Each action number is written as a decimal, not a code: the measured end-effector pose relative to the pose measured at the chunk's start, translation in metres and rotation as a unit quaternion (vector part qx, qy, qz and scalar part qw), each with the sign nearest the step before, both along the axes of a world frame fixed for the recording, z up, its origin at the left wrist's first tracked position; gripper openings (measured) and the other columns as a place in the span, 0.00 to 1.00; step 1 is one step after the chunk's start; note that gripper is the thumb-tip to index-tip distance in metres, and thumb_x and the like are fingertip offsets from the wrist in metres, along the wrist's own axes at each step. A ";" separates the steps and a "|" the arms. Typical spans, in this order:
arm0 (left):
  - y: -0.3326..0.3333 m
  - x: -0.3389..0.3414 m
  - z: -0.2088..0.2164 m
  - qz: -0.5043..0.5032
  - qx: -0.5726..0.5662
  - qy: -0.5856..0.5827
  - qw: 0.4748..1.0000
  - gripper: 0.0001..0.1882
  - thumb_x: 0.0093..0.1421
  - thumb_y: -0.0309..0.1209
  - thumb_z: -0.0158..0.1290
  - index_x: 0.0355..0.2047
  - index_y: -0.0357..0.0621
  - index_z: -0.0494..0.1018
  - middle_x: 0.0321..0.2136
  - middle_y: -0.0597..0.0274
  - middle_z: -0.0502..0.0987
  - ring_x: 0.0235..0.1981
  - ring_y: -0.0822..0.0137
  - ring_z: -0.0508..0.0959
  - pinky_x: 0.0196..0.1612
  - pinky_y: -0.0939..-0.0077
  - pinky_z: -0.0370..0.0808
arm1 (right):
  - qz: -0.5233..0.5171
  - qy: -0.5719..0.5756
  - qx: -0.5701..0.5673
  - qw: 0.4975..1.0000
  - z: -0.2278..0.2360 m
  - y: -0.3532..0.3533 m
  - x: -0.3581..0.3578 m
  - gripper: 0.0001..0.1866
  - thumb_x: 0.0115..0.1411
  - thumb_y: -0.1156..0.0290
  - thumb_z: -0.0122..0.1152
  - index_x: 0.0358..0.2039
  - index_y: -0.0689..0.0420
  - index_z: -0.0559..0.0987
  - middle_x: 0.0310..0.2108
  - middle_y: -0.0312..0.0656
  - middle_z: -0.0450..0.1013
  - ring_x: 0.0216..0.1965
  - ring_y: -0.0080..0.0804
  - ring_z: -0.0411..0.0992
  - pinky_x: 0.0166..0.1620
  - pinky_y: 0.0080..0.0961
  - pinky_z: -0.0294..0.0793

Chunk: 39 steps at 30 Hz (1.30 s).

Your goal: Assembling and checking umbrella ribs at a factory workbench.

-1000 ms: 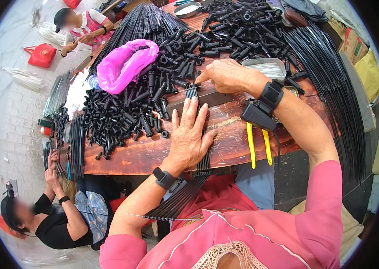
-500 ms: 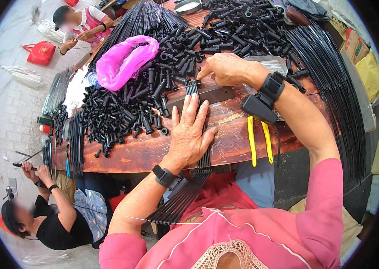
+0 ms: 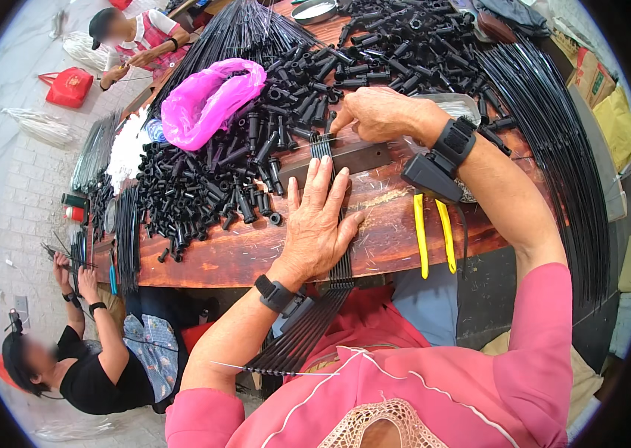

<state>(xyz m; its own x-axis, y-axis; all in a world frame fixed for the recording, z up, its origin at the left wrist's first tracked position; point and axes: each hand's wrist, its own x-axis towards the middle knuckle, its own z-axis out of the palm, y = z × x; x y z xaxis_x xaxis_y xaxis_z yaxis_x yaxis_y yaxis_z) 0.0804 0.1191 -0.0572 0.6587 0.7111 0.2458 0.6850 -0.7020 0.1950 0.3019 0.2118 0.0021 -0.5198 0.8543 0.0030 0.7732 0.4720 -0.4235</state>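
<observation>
My left hand (image 3: 321, 224) lies flat with fingers spread, pressing a row of thin black rods (image 3: 340, 263) on the table. Their far ends lie side by side over a dark metal bar (image 3: 364, 158). At those ends my right hand (image 3: 386, 116) has its index finger extended down onto the tips, its other fingers curled. A thin wire crosses the rod ends and runs into the right hand; the exact grip is hidden. Below the table edge the rods fan out toward my lap, strung on another thin white wire (image 3: 286, 371).
Many black tubular parts (image 3: 203, 172) cover the wooden table (image 3: 256, 257), with a pink plastic bag (image 3: 181, 112) on top. Yellow-handled pliers (image 3: 421, 239) sit beside my right forearm. Long black rods (image 3: 554, 149) lie at right. Two co-workers (image 3: 117, 366) (image 3: 147, 45) work at left.
My hands and the row of rods look almost unmoved. At lower left, the co-worker's hands have shifted right and up a little, and the rods near them have changed angle.
</observation>
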 end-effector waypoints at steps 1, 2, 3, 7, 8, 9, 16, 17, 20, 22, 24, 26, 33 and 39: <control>0.000 0.000 0.000 -0.001 -0.002 -0.001 1.000 0.35 0.60 0.44 0.52 0.64 0.43 0.58 0.68 0.45 0.48 0.70 0.49 0.47 0.66 0.44 0.41 | -0.001 0.021 -0.011 1.000 -0.003 0.001 0.001 0.27 0.48 0.82 0.51 0.48 0.44 0.81 0.35 0.53 0.78 0.37 0.51 0.76 0.42 0.37 0.76; 0.000 0.000 0.000 -0.001 -0.002 -0.001 1.000 0.35 0.60 0.44 0.52 0.64 0.43 0.58 0.68 0.45 0.48 0.70 0.49 0.47 0.66 0.44 0.41 | -0.001 0.021 -0.011 1.000 -0.006 0.004 0.002 0.27 0.48 0.82 0.51 0.48 0.44 0.81 0.35 0.53 0.78 0.37 0.51 0.76 0.42 0.37 0.76; 0.000 0.001 0.000 -0.002 -0.002 0.000 1.000 0.35 0.60 0.44 0.52 0.64 0.43 0.58 0.68 0.45 0.48 0.70 0.49 0.47 0.66 0.44 0.41 | 0.009 0.035 -0.009 0.999 -0.008 0.005 0.003 0.27 0.48 0.81 0.51 0.47 0.44 0.81 0.36 0.53 0.78 0.37 0.51 0.76 0.42 0.37 0.76; 0.000 0.001 0.000 -0.003 -0.003 0.001 1.000 0.35 0.60 0.44 0.52 0.64 0.43 0.57 0.67 0.45 0.48 0.70 0.48 0.46 0.66 0.44 0.41 | 0.011 0.006 -0.023 1.000 0.000 0.004 0.002 0.26 0.48 0.80 0.50 0.47 0.45 0.81 0.38 0.54 0.77 0.37 0.50 0.76 0.42 0.37 0.76; 0.000 0.001 0.000 -0.003 -0.003 0.002 1.000 0.35 0.60 0.44 0.52 0.64 0.43 0.57 0.67 0.45 0.48 0.70 0.48 0.46 0.66 0.44 0.41 | 0.011 0.006 -0.023 1.000 0.003 0.004 0.001 0.26 0.48 0.80 0.50 0.47 0.45 0.81 0.38 0.54 0.77 0.37 0.50 0.76 0.42 0.37 0.76; 0.000 0.000 0.001 -0.003 -0.003 0.002 1.000 0.35 0.60 0.43 0.52 0.64 0.43 0.57 0.67 0.45 0.48 0.70 0.48 0.46 0.66 0.44 0.41 | 0.010 0.000 -0.024 1.000 0.005 0.003 0.000 0.26 0.48 0.79 0.50 0.47 0.45 0.81 0.37 0.54 0.77 0.37 0.50 0.76 0.42 0.37 0.76; 0.000 0.001 0.000 -0.001 -0.004 0.002 1.000 0.35 0.60 0.44 0.52 0.64 0.43 0.58 0.68 0.45 0.48 0.70 0.48 0.46 0.67 0.45 0.40 | 0.017 0.038 -0.020 0.999 -0.008 0.011 0.004 0.26 0.48 0.79 0.51 0.48 0.45 0.81 0.35 0.53 0.78 0.35 0.49 0.76 0.40 0.37 0.75; 0.000 0.001 0.000 0.000 -0.004 0.002 1.000 0.35 0.60 0.44 0.52 0.64 0.43 0.58 0.68 0.45 0.48 0.70 0.48 0.46 0.67 0.45 0.40 | 0.017 0.038 -0.020 0.999 -0.011 0.012 0.005 0.26 0.48 0.79 0.51 0.48 0.45 0.81 0.35 0.53 0.78 0.35 0.49 0.76 0.40 0.37 0.75; 0.000 0.001 0.000 0.002 -0.003 0.002 1.000 0.35 0.60 0.44 0.52 0.64 0.43 0.58 0.68 0.45 0.48 0.70 0.48 0.46 0.67 0.45 0.40 | 0.025 0.059 -0.022 0.998 -0.012 0.013 0.005 0.26 0.49 0.79 0.51 0.48 0.45 0.81 0.35 0.53 0.78 0.35 0.48 0.76 0.40 0.36 0.75; 0.000 0.001 0.000 0.000 -0.003 0.001 1.000 0.35 0.59 0.43 0.53 0.64 0.43 0.58 0.68 0.45 0.48 0.70 0.49 0.46 0.67 0.45 0.40 | 0.022 0.055 -0.025 0.998 -0.010 0.011 0.004 0.26 0.49 0.80 0.52 0.48 0.45 0.81 0.34 0.52 0.78 0.35 0.48 0.77 0.40 0.36 0.75; 0.000 0.000 0.000 0.000 -0.005 0.000 1.000 0.35 0.59 0.43 0.53 0.64 0.43 0.58 0.68 0.45 0.48 0.70 0.49 0.46 0.67 0.45 0.40 | 0.023 0.054 -0.025 0.998 -0.010 0.012 0.004 0.25 0.49 0.80 0.52 0.48 0.46 0.81 0.35 0.52 0.78 0.35 0.48 0.77 0.40 0.36 0.75; 0.000 0.000 0.000 0.000 -0.006 0.000 1.000 0.35 0.59 0.43 0.53 0.64 0.43 0.58 0.68 0.45 0.48 0.70 0.49 0.46 0.67 0.45 0.40 | 0.025 0.052 -0.025 0.998 -0.010 0.013 0.002 0.25 0.49 0.80 0.52 0.48 0.47 0.81 0.35 0.52 0.78 0.36 0.48 0.77 0.40 0.35 0.75; 0.000 0.001 -0.001 -0.001 -0.007 -0.002 1.000 0.36 0.59 0.43 0.53 0.64 0.44 0.58 0.68 0.46 0.48 0.70 0.49 0.46 0.67 0.45 0.41 | 0.015 0.052 -0.014 0.998 -0.014 0.016 0.000 0.23 0.49 0.79 0.52 0.46 0.50 0.82 0.38 0.51 0.78 0.38 0.47 0.77 0.42 0.35 0.76; -0.001 0.001 -0.001 0.003 -0.002 0.002 1.000 0.35 0.59 0.44 0.53 0.64 0.44 0.58 0.68 0.46 0.48 0.70 0.50 0.46 0.67 0.45 0.40 | 0.014 0.045 -0.007 0.999 -0.011 0.014 -0.001 0.22 0.49 0.78 0.52 0.45 0.50 0.82 0.37 0.52 0.78 0.37 0.48 0.77 0.42 0.36 0.76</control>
<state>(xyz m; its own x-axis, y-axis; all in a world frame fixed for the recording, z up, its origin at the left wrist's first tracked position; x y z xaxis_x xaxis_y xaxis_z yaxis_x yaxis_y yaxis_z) 0.0811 0.1185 -0.0581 0.6557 0.7160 0.2398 0.6901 -0.6971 0.1945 0.3008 0.2253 -0.0087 -0.5410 0.8401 0.0390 0.7183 0.4857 -0.4981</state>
